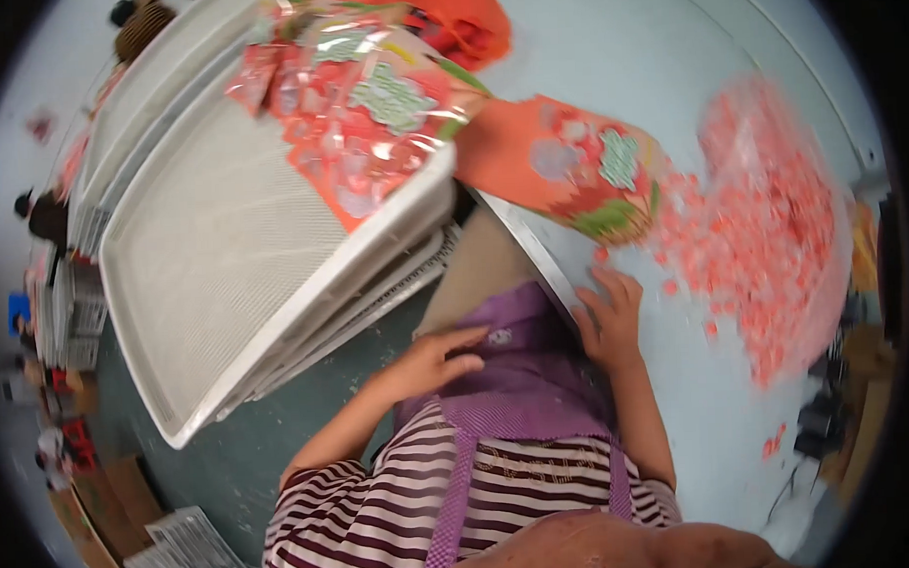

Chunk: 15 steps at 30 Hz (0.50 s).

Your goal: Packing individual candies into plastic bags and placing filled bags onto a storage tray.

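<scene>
The left hand (439,360) is laid flat, fingers spread, on the purple apron (522,367), holding nothing. The right hand (609,324) is rested open on the table (699,396) edge; two orange printed bags (570,165) are seen

Two hands were in view: the left hand (432,363) and the right hand (608,319). At least four white mesh trays (213,262) lay stacked; the exact number could not be told. Two large printed foil bags (369,117) showed, one on the stack, the other (571,170) on the worktop (606,48). The small pink pieces (763,223) were too many and too blurred to count.
</scene>
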Each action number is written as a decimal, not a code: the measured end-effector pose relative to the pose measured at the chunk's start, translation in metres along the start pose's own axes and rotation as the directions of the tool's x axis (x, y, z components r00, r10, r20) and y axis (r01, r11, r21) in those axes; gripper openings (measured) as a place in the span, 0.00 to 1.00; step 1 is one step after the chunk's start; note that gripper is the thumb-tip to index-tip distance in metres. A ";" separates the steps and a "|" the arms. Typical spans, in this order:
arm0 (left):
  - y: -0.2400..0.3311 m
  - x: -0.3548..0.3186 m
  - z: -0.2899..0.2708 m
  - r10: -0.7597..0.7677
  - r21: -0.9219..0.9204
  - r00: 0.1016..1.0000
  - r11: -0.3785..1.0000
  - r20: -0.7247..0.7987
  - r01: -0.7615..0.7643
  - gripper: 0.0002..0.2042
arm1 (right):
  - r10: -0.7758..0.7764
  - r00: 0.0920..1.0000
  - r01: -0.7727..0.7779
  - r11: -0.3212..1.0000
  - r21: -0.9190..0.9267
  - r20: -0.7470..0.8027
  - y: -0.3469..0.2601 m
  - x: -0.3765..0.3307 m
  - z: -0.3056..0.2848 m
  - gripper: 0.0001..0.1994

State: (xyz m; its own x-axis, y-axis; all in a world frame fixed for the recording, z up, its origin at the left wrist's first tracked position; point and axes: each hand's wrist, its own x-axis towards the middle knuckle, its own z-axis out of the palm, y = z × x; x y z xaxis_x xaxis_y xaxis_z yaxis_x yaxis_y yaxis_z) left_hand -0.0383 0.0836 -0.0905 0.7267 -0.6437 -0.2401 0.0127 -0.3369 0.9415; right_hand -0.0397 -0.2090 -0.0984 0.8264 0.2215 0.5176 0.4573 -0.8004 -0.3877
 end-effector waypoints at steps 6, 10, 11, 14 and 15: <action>-0.016 0.010 0.037 -0.074 -0.186 0.997 0.980 0.010 0.074 0.19 | -0.003 0.993 -0.002 0.999 -0.039 -0.120 0.005 0.002 0.004 0.14; -0.020 0.010 0.035 -0.039 -0.015 0.999 0.999 -0.004 0.038 0.17 | -0.030 0.988 0.025 0.999 -0.031 -0.149 0.006 0.001 0.002 0.15; -0.021 0.009 0.035 -0.030 -0.046 0.999 0.999 -0.038 0.028 0.16 | -0.044 0.987 0.041 0.999 -0.021 -0.153 0.005 -0.001 0.001 0.15; -0.017 0.010 0.030 -0.028 -0.066 1.000 0.997 -0.004 0.028 0.16 | -0.030 0.999 0.028 0.998 -0.049 -0.042 0.000 -0.005 -0.010 0.16; -0.015 0.011 0.026 -0.023 -0.063 1.000 0.998 0.013 0.024 0.16 | -0.017 0.999 0.014 0.998 -0.059 -0.047 -0.003 -0.011 -0.015 0.16</action>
State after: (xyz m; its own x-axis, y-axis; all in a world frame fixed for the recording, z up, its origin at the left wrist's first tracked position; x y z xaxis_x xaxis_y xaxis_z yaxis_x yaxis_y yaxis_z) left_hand -0.0485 0.0632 -0.1134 0.7173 -0.6443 -0.2651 0.0735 -0.3084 0.9484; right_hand -0.0550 -0.2170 -0.0915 0.8023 0.2088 0.5593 0.4487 -0.8288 -0.3343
